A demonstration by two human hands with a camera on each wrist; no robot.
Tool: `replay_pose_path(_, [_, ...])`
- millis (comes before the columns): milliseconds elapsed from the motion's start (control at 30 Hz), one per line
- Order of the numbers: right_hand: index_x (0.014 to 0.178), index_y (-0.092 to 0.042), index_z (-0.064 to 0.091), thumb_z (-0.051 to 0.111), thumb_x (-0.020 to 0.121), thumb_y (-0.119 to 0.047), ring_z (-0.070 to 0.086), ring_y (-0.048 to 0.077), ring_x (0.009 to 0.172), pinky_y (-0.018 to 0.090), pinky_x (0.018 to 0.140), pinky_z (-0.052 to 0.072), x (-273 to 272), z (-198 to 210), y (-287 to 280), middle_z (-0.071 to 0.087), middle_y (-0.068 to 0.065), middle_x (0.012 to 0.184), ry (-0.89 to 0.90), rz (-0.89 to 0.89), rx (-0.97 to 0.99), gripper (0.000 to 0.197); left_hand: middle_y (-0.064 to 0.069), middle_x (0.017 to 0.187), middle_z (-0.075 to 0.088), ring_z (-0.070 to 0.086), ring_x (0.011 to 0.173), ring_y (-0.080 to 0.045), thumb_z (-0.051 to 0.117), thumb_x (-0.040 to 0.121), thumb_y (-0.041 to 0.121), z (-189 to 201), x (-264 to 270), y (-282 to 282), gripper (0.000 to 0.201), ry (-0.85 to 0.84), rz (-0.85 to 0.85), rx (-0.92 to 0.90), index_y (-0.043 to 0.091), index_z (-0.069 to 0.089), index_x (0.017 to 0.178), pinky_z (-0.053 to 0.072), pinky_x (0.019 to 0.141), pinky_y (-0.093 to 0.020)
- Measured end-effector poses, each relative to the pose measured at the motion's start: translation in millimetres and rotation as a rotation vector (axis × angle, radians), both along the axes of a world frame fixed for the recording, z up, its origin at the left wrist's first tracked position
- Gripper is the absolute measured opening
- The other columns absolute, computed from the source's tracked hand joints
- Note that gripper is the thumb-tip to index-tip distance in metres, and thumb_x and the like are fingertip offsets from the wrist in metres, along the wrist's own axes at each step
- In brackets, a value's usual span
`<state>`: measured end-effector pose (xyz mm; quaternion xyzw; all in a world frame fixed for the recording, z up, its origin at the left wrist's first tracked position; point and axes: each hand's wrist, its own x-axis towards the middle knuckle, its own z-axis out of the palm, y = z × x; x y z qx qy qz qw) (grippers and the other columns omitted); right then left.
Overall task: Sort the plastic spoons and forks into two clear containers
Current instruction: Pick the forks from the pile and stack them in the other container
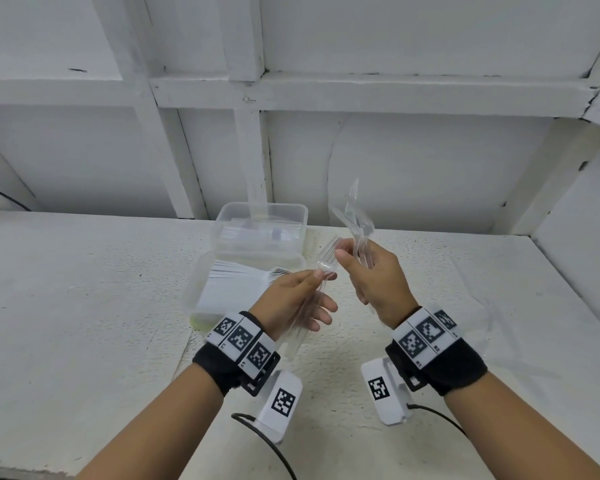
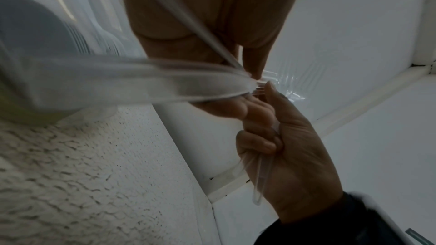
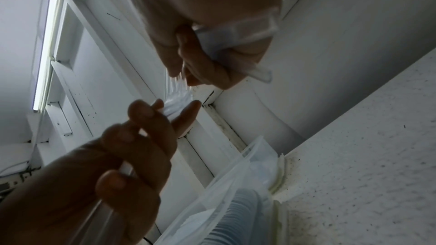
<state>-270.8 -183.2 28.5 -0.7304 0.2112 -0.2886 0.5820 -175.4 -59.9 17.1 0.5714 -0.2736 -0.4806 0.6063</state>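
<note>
Both hands hover over the white table (image 1: 84,306). My left hand (image 1: 309,292) grips a small bunch of clear plastic forks (image 1: 326,261) by the handles, tines pointing up and right. My right hand (image 1: 364,271) holds several clear cutlery pieces (image 1: 355,220) that stick up from its fist, and its thumb and forefinger pinch the fork tines (image 3: 175,88). Whether the right hand's pieces are spoons or forks I cannot tell. The near clear container (image 1: 201,271) holds a dense stack of cutlery. The far clear container (image 1: 222,216) holds some pieces too.
A white panelled wall (image 1: 395,161) rises right behind the containers. A raised white ledge (image 1: 575,258) closes off the table's right side. Faint clear cutlery (image 1: 482,327) lies on the table right of my right wrist. Black cables hang from both wrist cameras.
</note>
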Motion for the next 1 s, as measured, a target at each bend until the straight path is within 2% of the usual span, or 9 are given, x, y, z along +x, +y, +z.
replay_pose_path(200, [0.082, -0.021, 0.057, 0.058, 0.091, -0.019, 0.042, 0.002, 0.036, 0.016, 0.034, 0.031, 1, 4, -3, 0.056, -0.009, 0.068, -0.002, -0.048, -0.058, 0.009, -0.005, 0.066, 0.06, 0.059, 0.052, -0.019, 0.033, 0.101, 0.031, 2, -4, -5, 0.03, 0.008, 0.032, 0.031, 0.009, 0.053, 0.107, 0.046, 0.047, -0.024])
replay_pose_path(300, [0.082, -0.022, 0.056, 0.057, 0.092, -0.018, 0.038, 0.003, 0.033, 0.02, 0.032, 0.029, -2, 5, -8, 0.055, -0.013, 0.059, 0.005, -0.084, -0.031, 0.01, -0.008, 0.072, 0.061, 0.061, 0.064, -0.021, 0.031, 0.102, 0.024, 2, -5, -8, 0.023, 0.06, 0.074, 0.015, 0.01, 0.049, 0.104, 0.049, 0.057, -0.029])
replay_pose_path(400, [0.083, -0.022, 0.056, 0.057, 0.092, -0.017, 0.038, 0.003, 0.033, 0.021, 0.032, 0.029, -6, 7, -15, 0.054, -0.018, 0.049, 0.004, -0.083, -0.02, 0.01, -0.01, 0.084, 0.066, 0.065, 0.076, -0.021, 0.033, 0.102, 0.02, 0, -3, -10, 0.02, -0.003, 0.119, 0.027, 0.009, 0.051, 0.104, 0.053, 0.066, -0.029])
replay_pose_path(533, [0.084, -0.021, 0.057, 0.059, 0.091, -0.018, 0.04, 0.002, 0.034, 0.017, 0.035, 0.031, -5, 6, -16, 0.057, -0.008, 0.069, 0.007, -0.061, -0.05, 0.008, -0.011, 0.087, 0.067, 0.066, 0.072, -0.023, 0.035, 0.101, 0.02, 0, -4, -9, 0.016, 0.025, 0.07, -0.003, 0.014, 0.051, 0.1, 0.053, 0.065, -0.032])
replay_pose_path(633, [0.083, -0.025, 0.056, 0.06, 0.09, -0.018, 0.052, -0.006, 0.048, 0.007, 0.044, 0.037, -1, 1, -12, 0.061, -0.008, 0.082, -0.01, -0.08, -0.067, 0.011, -0.009, 0.073, 0.063, 0.059, 0.052, -0.021, 0.03, 0.102, 0.027, 1, -10, -11, 0.02, 0.079, 0.001, -0.001, 0.018, 0.048, 0.105, 0.05, 0.052, -0.028])
replay_pose_path(700, [0.084, -0.03, 0.055, 0.059, 0.09, -0.021, 0.053, -0.003, 0.058, 0.008, 0.045, 0.038, 1, -3, -10, 0.061, -0.008, 0.086, 0.006, -0.113, -0.07, 0.011, -0.004, 0.062, 0.057, 0.045, 0.039, -0.013, 0.028, 0.102, 0.033, 1, -11, -13, 0.024, 0.031, 0.006, 0.041, 0.022, 0.048, 0.109, 0.038, 0.043, -0.02])
replay_pose_path(800, [0.094, -0.029, 0.054, 0.056, 0.092, -0.022, 0.053, 0.003, 0.068, 0.019, 0.041, 0.042, 2, -6, -5, 0.059, -0.008, 0.09, 0.019, -0.113, -0.044, 0.007, 0.001, 0.054, 0.047, 0.028, 0.035, -0.007, 0.025, 0.101, 0.036, -1, -11, -14, 0.032, 0.011, 0.003, 0.091, 0.02, 0.051, 0.111, 0.025, 0.039, -0.014])
replay_pose_path(867, [0.102, -0.024, 0.054, 0.055, 0.092, -0.019, 0.054, 0.0, 0.064, 0.021, 0.039, 0.042, 2, -5, -2, 0.06, -0.007, 0.089, 0.007, -0.084, -0.004, 0.01, 0.003, 0.052, 0.044, 0.027, 0.035, -0.006, 0.023, 0.101, 0.037, -2, -12, -14, 0.038, 0.033, -0.03, 0.118, 0.016, 0.055, 0.107, 0.022, 0.038, -0.013])
replay_pose_path(1000, [0.098, -0.019, 0.055, 0.056, 0.092, -0.014, 0.05, -0.002, 0.045, 0.019, 0.036, 0.038, 1, -2, -1, 0.065, 0.003, 0.089, -0.003, -0.042, 0.064, 0.008, 0.004, 0.055, 0.044, 0.034, 0.041, -0.007, 0.023, 0.102, 0.033, -2, -10, -12, 0.039, 0.167, -0.096, 0.116, 0.012, 0.057, 0.099, 0.026, 0.04, -0.015])
